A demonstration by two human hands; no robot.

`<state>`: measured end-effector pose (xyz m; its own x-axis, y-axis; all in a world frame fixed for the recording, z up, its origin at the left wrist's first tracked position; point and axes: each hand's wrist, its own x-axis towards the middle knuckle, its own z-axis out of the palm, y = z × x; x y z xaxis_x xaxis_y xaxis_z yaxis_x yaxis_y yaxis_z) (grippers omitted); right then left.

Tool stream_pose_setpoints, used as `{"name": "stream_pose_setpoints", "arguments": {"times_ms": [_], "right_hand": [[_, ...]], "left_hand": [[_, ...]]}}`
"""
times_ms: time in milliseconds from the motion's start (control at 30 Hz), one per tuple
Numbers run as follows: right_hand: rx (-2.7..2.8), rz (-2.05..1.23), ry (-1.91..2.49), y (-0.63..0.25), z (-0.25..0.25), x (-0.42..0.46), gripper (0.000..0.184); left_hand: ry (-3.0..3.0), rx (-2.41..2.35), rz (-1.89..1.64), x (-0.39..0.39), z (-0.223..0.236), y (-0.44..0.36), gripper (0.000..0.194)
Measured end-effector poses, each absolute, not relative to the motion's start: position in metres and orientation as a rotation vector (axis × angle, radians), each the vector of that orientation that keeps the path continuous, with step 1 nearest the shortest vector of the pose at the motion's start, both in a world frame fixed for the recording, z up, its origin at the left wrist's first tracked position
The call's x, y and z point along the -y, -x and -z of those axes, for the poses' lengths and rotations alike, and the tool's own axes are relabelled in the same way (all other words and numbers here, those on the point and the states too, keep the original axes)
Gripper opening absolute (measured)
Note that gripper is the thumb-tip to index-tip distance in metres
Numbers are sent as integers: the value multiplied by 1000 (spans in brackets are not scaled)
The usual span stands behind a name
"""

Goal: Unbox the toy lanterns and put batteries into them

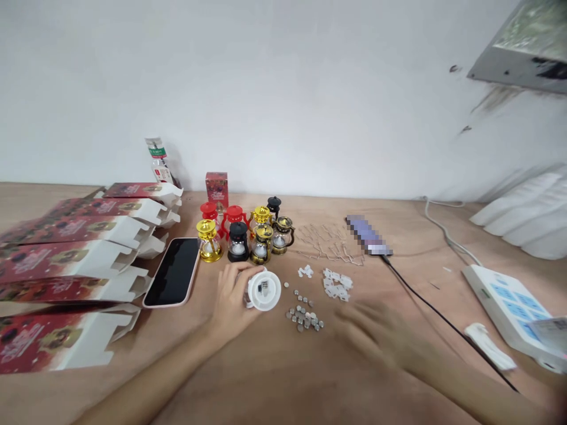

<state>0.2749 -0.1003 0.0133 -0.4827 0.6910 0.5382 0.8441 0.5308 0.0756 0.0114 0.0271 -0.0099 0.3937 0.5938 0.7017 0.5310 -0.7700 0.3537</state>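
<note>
My left hand is closed around a small white lantern. Its round underside is turned up towards me, and a square opening with metal parts shows in the middle; the fingers hide most of its body. Loose silver button cells lie in a group just right of it. Over the table beside them, my right hand is smeared by motion, so its fingers cannot be made out. Small white plastic pieces and a few tinier white bits lie beyond the cells.
Several mini lanterns in gold, red and black stand behind my left hand. Open-ended red boxes and a phone lie left. Thin bent wires, a cabled phone and a power strip are right.
</note>
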Motion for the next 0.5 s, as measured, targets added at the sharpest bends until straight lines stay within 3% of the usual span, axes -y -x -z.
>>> {"name": "stream_pose_setpoints", "arguments": {"times_ms": [67,267,500], "right_hand": [[2458,456,1354,-282,-22,65,28],[2342,290,1855,-295,-15,43,19],[2247,211,1846,-287,0,39,13]], "left_hand": [[-2556,-1032,-1333,-27,10,-12,38],[-2558,-1030,-1297,-27,11,-11,39],[-2598,-987,-1311,-26,11,-11,39]]}}
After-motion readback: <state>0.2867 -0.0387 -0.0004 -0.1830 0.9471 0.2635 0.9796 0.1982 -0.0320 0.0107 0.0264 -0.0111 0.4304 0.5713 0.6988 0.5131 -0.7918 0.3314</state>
